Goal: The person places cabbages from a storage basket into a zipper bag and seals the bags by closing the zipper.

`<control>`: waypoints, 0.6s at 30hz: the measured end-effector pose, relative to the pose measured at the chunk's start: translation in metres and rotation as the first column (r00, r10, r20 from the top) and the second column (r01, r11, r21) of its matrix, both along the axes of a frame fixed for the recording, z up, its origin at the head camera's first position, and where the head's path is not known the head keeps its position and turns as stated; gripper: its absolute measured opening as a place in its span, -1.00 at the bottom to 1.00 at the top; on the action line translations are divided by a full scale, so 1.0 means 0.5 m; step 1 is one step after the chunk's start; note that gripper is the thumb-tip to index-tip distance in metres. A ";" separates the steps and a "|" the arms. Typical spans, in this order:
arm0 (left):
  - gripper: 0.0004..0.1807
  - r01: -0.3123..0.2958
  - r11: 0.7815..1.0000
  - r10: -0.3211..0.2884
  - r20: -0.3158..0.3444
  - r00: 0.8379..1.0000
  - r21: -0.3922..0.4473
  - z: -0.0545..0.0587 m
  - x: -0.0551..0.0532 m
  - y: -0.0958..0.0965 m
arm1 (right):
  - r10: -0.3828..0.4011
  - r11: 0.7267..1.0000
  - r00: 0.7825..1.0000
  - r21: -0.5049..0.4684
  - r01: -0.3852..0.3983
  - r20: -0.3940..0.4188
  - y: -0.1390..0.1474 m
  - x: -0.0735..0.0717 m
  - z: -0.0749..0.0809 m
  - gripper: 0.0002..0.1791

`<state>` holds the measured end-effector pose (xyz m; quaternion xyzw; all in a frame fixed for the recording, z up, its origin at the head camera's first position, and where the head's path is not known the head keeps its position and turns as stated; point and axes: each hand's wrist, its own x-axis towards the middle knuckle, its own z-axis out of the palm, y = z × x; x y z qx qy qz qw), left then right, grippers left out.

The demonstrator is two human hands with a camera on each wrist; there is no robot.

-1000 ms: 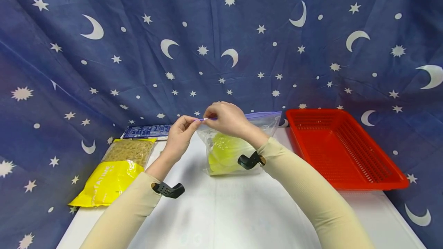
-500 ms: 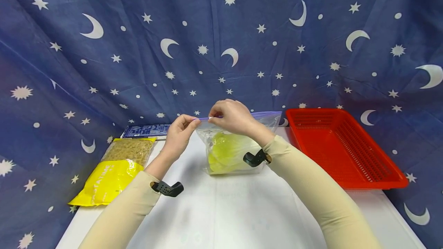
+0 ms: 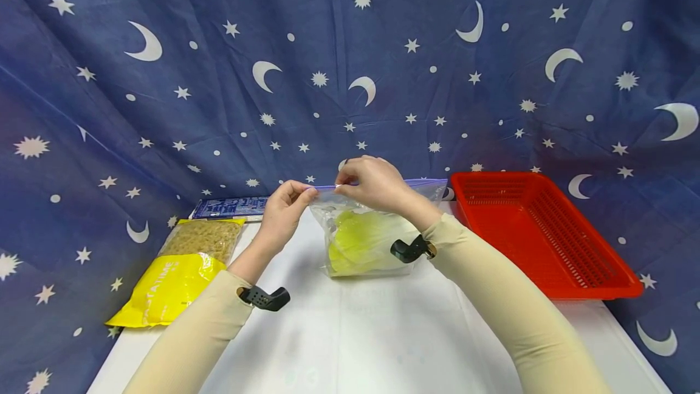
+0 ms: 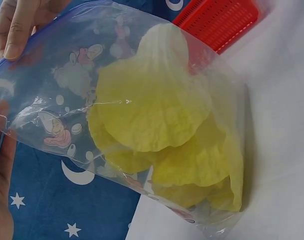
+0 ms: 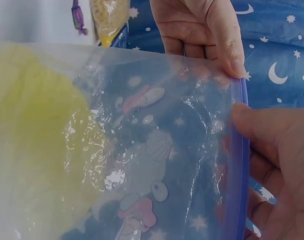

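Note:
A clear zip bag [image 3: 322, 230] with a purple zip strip [image 3: 421, 183] stands upright on the table. Inside lie pale yellow-green leaves [image 4: 152, 105] with a white stem end, like napa cabbage. My left hand [image 3: 281, 214] pinches the left end of the strip between thumb and index finger. A little to its right, my right hand [image 3: 374, 184] pinches the same strip from above. In the right wrist view the right thumb [image 5: 256, 120] presses on the strip just below the left hand [image 5: 206, 35]. Whether the strip is sealed there cannot be told.
A yellow pasta bag [image 3: 175, 284] lies at the left. Behind it is a blue printed flat item [image 3: 232, 207]. A red plastic basket [image 3: 547, 242] stands at the right. A small purple wrapped item [image 5: 78, 17] shows in the right wrist view. A star-patterned curtain [image 3: 350, 78] hangs behind the white table.
My right hand has slid a short way right along the zip strip, away from the left hand. The left hand keeps its place at the bag's corner.

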<state>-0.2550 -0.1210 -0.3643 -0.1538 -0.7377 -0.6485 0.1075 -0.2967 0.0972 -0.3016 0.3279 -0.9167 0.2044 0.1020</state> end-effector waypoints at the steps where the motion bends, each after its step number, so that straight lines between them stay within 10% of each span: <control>1: -0.78 0.002 1.000 -0.002 0.000 1.000 -0.001 0.000 0.000 0.000 | 0.000 1.000 1.000 0.001 0.000 -0.001 0.002 0.000 0.000 -0.93; 18: -0.78 0.011 1.000 -0.011 -0.008 1.000 -0.005 -0.001 0.000 -0.001 | 0.006 1.000 1.000 0.017 -0.006 -0.005 0.027 0.001 -0.001 -0.90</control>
